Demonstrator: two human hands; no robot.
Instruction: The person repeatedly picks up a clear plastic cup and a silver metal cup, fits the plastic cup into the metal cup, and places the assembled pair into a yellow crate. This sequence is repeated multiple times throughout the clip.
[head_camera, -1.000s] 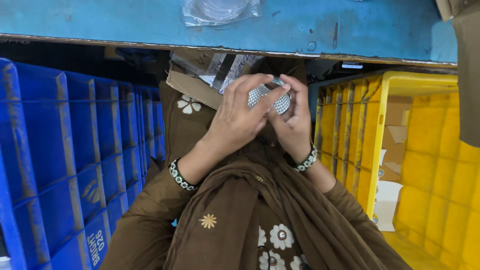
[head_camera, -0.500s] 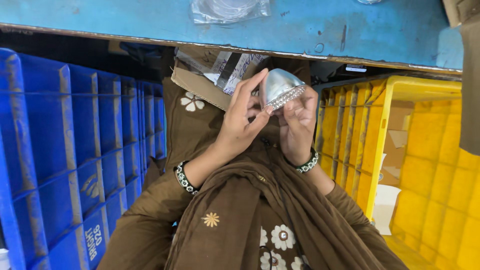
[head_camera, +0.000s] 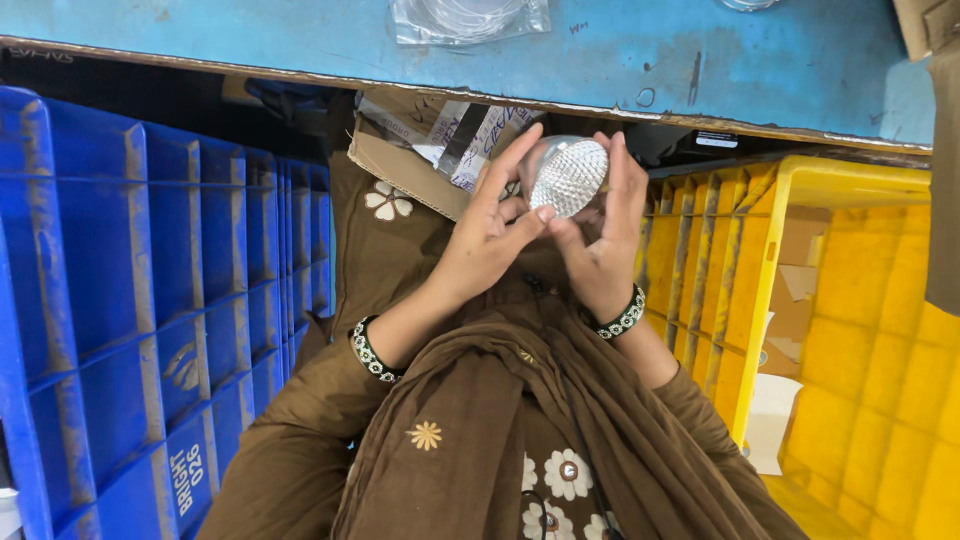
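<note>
A small, silvery, dome-shaped reflector with a faceted, dimpled inner surface (head_camera: 567, 176) was held up between both hands, just below the front edge of the blue-painted bench (head_camera: 640, 50) and above the lap. The left hand (head_camera: 490, 240) was only partly closed: its thumb and forefinger were pinched near the lower left rim of the reflector, while the remaining fingers were spread upward beside it. The right hand (head_camera: 600, 245) was curled loosely, its fingers raised along the right rim and its thumb set against the lower edge; how firmly it gripped could not be told.

For such a piece, the hold would probably be kept best at the rim alone, so that the shiny faceted face stayed free of finger marks, and the part would best be turned slowly between the fingertips rather than squeezed, since thin reflectors are likely to dent.

The reflector lay between the two hands, touching both, nearer the fingertips than the palms. A blue plastic crate (head_camera: 130, 300) stood at the left, a yellow plastic crate (head_camera: 850, 300) at the right, and an open brown cardboard box (head_camera: 410, 165) sat behind the hands.
</note>
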